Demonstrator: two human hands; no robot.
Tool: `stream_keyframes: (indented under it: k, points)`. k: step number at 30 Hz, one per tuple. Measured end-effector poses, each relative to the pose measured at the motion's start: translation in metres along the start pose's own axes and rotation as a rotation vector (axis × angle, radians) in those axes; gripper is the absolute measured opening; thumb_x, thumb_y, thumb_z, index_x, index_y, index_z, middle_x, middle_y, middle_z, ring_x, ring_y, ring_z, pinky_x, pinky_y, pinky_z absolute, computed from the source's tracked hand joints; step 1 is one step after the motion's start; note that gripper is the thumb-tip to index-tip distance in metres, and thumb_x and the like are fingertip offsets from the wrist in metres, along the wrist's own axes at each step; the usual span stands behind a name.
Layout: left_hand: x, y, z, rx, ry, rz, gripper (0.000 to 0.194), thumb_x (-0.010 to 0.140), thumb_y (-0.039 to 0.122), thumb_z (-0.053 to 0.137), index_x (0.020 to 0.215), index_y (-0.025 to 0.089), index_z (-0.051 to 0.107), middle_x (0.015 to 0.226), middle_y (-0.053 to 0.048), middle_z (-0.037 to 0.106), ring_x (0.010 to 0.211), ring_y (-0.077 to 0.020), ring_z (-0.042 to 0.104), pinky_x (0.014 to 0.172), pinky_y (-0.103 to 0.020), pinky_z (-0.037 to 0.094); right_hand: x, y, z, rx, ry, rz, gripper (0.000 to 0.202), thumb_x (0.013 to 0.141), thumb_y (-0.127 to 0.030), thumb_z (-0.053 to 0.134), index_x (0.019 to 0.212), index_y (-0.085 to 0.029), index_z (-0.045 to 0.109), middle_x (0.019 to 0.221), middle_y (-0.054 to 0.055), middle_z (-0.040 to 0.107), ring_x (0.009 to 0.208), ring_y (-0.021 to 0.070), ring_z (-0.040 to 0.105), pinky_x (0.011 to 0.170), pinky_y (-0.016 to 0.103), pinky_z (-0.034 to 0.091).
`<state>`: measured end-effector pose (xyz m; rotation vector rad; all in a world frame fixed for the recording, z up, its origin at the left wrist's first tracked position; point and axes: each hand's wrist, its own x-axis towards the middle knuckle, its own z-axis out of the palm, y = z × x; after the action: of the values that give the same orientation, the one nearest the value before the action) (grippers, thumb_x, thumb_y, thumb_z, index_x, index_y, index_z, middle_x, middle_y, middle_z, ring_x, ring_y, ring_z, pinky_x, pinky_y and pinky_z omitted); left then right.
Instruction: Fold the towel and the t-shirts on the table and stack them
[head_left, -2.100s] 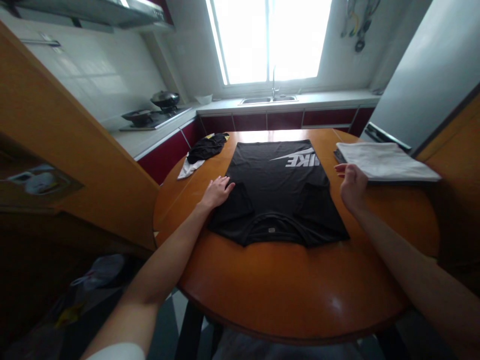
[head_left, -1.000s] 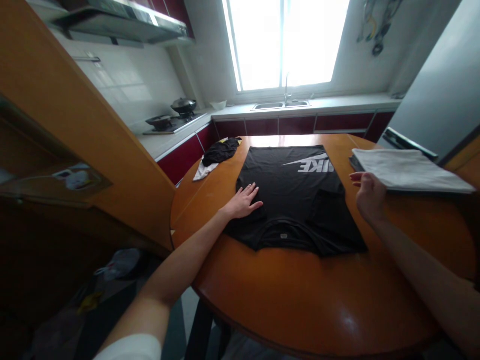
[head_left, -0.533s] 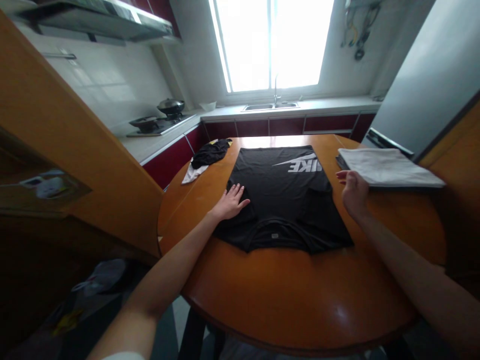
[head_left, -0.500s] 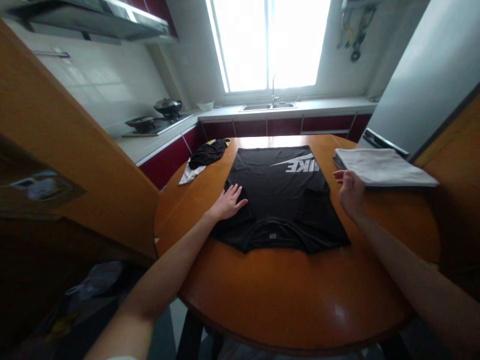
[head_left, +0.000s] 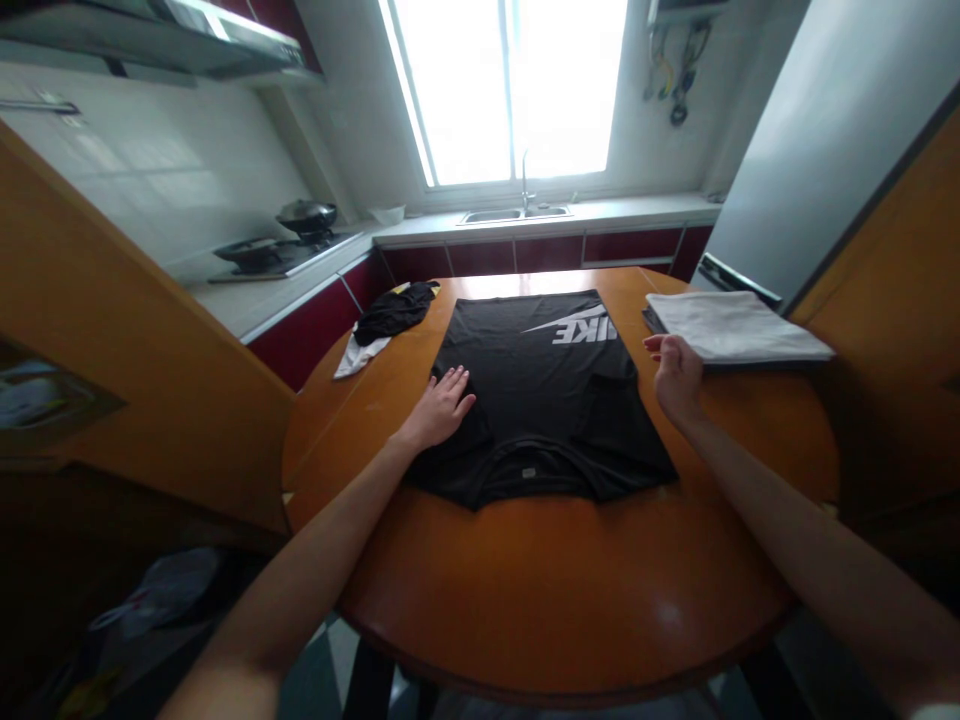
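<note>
A black T-shirt (head_left: 525, 380) with a white logo lies spread out on the round wooden table (head_left: 570, 600), its collar toward me. On the shirt's left edge rests my left hand (head_left: 440, 405), palm down with the fingers apart. My right hand (head_left: 677, 378) is raised just right of the shirt, beside the folded stack, its fingers curled; whether anything is between them I cannot make out.
A folded stack of white and dark cloth (head_left: 739, 328) lies at the table's right. Crumpled black and white clothes (head_left: 394, 315) are at the back left. Beyond stand a counter with a sink (head_left: 517, 214) and a stove with pans (head_left: 304, 218).
The whole view has shifted, so things appear slightly farther left. Both hands keep nearly the same places relative to the shirt.
</note>
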<state>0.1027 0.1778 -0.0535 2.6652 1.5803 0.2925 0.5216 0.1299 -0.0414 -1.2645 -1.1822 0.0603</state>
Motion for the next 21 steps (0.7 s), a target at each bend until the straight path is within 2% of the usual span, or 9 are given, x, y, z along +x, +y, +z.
stream_keyframes:
  k: [4, 7, 9, 13, 16, 18, 21]
  points:
    - [-0.002, 0.007, 0.006, -0.02, -0.059, 0.01, 0.074, 0.102, 0.055, 0.03, 0.156, 0.006, 0.033, 0.165, -0.019, 0.023, 0.155, -0.0303, 0.017, 0.124, -0.051, 0.019, -0.006, -0.006, 0.003, -0.082, -0.092, -0.028, 0.029, 0.094, -0.037, 0.044, 0.095, -0.021, 0.067, 0.096, 0.008, 0.069, 0.091, 0.0224, 0.064, 0.083, 0.038, 0.053]
    - [-0.003, 0.009, 0.009, -0.012, -0.088, 0.017, 0.079, 0.1, 0.059, 0.031, 0.156, 0.004, 0.033, 0.166, -0.021, 0.02, 0.155, -0.031, 0.016, 0.124, -0.049, 0.018, -0.016, -0.012, 0.01, -0.162, -0.269, -0.091, 0.029, 0.091, -0.034, 0.047, 0.104, -0.02, 0.07, 0.109, 0.011, 0.069, 0.104, 0.026, 0.064, 0.095, 0.043, 0.052]
    - [-0.003, 0.01, 0.01, -0.008, -0.08, 0.016, 0.081, 0.1, 0.061, 0.03, 0.156, 0.003, 0.032, 0.166, -0.022, 0.019, 0.155, -0.0307, 0.015, 0.124, -0.048, 0.018, -0.026, -0.016, 0.016, -0.237, -0.4, -0.12, 0.036, 0.093, -0.035, 0.045, 0.115, -0.019, 0.07, 0.122, 0.013, 0.066, 0.116, 0.028, 0.061, 0.106, 0.044, 0.046]
    - [-0.004, 0.012, 0.01, 0.0, -0.049, 0.019, 0.083, 0.099, 0.065, 0.028, 0.157, 0.006, 0.031, 0.166, -0.021, 0.02, 0.155, -0.0301, 0.014, 0.124, -0.049, 0.016, -0.05, -0.02, 0.028, -0.422, -0.659, -0.169, 0.055, 0.098, -0.043, 0.041, 0.141, -0.013, 0.057, 0.15, 0.017, 0.05, 0.141, 0.0293, 0.044, 0.119, 0.044, 0.033]
    - [-0.006, 0.015, 0.012, 0.014, -0.068, 0.016, 0.088, 0.096, 0.07, 0.03, 0.158, 0.007, 0.03, 0.166, -0.021, 0.017, 0.155, -0.0318, 0.013, 0.124, -0.049, 0.015, -0.063, -0.02, 0.032, -0.555, -0.826, -0.173, 0.065, 0.098, -0.052, 0.041, 0.153, -0.016, 0.044, 0.162, 0.015, 0.034, 0.151, 0.0318, 0.027, 0.122, 0.053, 0.024]
    - [-0.007, 0.016, 0.014, 0.026, -0.083, 0.01, 0.089, 0.096, 0.071, 0.03, 0.158, 0.007, 0.028, 0.166, -0.02, 0.016, 0.155, -0.0319, 0.012, 0.124, -0.049, 0.014, -0.067, -0.019, 0.033, -0.618, -0.9, -0.159, 0.068, 0.098, -0.058, 0.04, 0.154, -0.019, 0.042, 0.165, 0.014, 0.029, 0.154, 0.0327, 0.02, 0.122, 0.057, 0.019]
    - [-0.008, 0.016, 0.016, 0.03, -0.092, 0.003, 0.089, 0.096, 0.071, 0.029, 0.159, 0.008, 0.027, 0.167, -0.019, 0.016, 0.156, -0.0313, 0.011, 0.125, -0.049, 0.014, -0.068, -0.018, 0.032, -0.669, -0.94, -0.158, 0.068, 0.099, -0.061, 0.037, 0.154, -0.021, 0.043, 0.165, 0.013, 0.028, 0.154, 0.0317, 0.018, 0.122, 0.056, 0.017]
